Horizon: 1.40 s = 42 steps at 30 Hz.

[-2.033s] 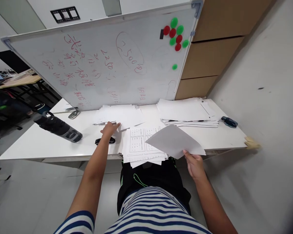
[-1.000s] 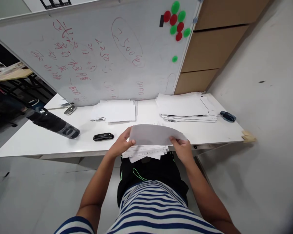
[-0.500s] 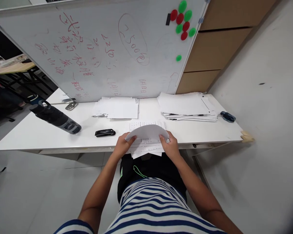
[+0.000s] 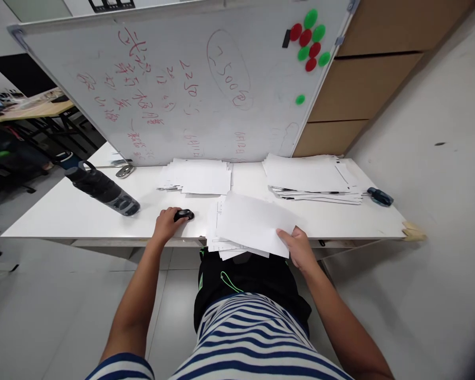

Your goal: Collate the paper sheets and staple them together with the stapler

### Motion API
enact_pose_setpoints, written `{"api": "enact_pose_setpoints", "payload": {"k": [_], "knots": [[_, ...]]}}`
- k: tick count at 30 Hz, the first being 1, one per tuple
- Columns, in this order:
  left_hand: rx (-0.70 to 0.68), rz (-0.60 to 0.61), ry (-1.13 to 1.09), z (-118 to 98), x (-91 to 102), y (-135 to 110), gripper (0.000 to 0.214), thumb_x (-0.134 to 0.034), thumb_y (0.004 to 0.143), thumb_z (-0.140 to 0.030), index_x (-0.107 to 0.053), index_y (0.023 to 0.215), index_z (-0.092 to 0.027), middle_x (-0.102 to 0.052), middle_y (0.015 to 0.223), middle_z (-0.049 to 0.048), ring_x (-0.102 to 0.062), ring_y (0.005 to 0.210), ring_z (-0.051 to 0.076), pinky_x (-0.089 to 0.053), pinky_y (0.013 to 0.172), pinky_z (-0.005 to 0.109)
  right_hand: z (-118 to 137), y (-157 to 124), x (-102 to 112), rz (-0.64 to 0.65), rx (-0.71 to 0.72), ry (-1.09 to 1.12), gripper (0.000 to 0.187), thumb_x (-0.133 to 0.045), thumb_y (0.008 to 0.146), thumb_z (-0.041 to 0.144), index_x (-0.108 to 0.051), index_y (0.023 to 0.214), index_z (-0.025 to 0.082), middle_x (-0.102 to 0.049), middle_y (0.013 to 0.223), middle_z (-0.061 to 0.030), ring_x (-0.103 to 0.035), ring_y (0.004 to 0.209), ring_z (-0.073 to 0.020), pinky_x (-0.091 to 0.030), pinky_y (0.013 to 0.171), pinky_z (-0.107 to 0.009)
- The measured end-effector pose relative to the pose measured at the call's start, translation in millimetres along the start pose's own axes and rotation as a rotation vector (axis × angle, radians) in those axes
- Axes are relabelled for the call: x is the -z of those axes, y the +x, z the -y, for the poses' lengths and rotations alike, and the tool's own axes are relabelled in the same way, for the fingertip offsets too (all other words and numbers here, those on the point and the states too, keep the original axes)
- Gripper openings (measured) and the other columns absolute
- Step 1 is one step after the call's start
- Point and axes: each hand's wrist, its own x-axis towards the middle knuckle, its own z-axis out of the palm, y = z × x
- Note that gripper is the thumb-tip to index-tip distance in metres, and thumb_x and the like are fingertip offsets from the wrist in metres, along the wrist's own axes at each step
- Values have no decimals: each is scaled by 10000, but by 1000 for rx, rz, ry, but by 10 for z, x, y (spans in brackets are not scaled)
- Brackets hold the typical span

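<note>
My left hand (image 4: 167, 225) is closed round a black stapler (image 4: 184, 214) on the table, with the stapler's right end sticking out past the fingers. In my right hand (image 4: 297, 246) is a white sheet of paper (image 4: 253, 219), pinched at its lower right corner with the thumb on top. Whether it is one sheet or more I cannot tell. Its blank face is up, and it lies tilted over some printed sheets (image 4: 212, 232) at the table's front edge. Those printed sheets overhang the edge slightly.
Two paper stacks, a left one (image 4: 206, 177) and a right one (image 4: 306, 173), lie below the whiteboard (image 4: 162, 31). A dark bottle (image 4: 103, 187) and a computer mouse (image 4: 124, 171) are on the left. A dark blue object (image 4: 380, 197) sits at the table's (image 4: 142, 227) right end.
My left hand has let go of the paper and moved left onto the stapler. The sheet, bent between both hands before, now lies flatter, held by my right hand alone.
</note>
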Motion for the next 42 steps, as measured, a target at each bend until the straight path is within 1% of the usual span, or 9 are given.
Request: {"api": "enact_pose_setpoints", "payload": {"k": [6,11,16,24,29,31,35,40,42], "knots": [[-46,-76,-285,-45,-226,-221,455,-594,817,-497,-608,1174,-214,-648,1153,109,-563,1118,276,-456,911,360,35,-70,-228,126,-20,-11,471,-759,729,405,-679,1146,204,-748,1129,-80,-710,998,-277,-574,848,-399],[-101,-115,-299,-118,-325,-368,390,-618,819,-470,-622,1125,-228,-649,1142,91,-543,1108,276,-435,929,374,154,-112,-489,187,77,-161,447,-711,766,345,-663,1197,237,-715,1212,-68,-685,1075,-272,-573,862,-372],[-135,-70,-237,-181,-297,-401,350,-610,842,-457,-632,1106,-229,-651,1082,80,-542,1038,273,-429,902,381,217,-125,-728,247,89,-238,439,-698,758,306,-671,1187,220,-737,1146,-89,-705,1001,-282,-590,768,-367],[-162,-15,-192,-258,-247,-472,349,-599,857,-450,-622,1151,-262,-627,1208,65,-534,1115,270,-417,956,398,204,-173,-1083,475,19,-262,424,-612,863,373,-597,1254,210,-678,1247,-90,-665,1072,-237,-560,844,-355],[-133,115,-142,-335,-24,-524,502,-661,793,-573,-589,1242,-360,-536,1426,17,-449,1332,312,-154,1176,559,222,-228,-1149,514,32,-265,443,-603,876,395,-573,1275,205,-663,1256,-99,-668,1030,-233,-552,830,-359],[-74,112,-195,-403,101,-494,530,-600,821,-633,-563,1278,-368,-521,1452,14,-449,1344,308,-104,1190,572,231,-242,-1151,512,21,-258,448,-609,872,405,-570,1271,205,-662,1255,-99,-665,1036,-235,-549,836,-361],[21,-64,-292,-608,227,-285,484,-357,951,-621,-590,1232,-303,-599,1356,41,-506,1283,265,-164,1193,520,237,-263,-1151,496,4,-277,436,-590,883,435,-572,1257,213,-674,1228,-91,-652,1065,-243,-537,857,-372],[48,-106,-134,-791,-32,42,500,-286,981,-582,-621,1182,-269,-583,1377,85,-389,1383,308,-82,1176,624,225,-300,-1134,504,25,-365,457,-561,902,461,-559,1296,230,-671,1229,-78,-630,1094,-246,-511,894,-385],[75,-83,-41,-814,-199,95,506,-310,972,-579,-623,1192,-247,-569,1392,118,-316,1429,345,-127,1159,644,234,-324,-1118,506,24,-367,456,-556,905,464,-556,1295,228,-686,1175,-74,-645,1027,-237,-519,860,-381]]}}
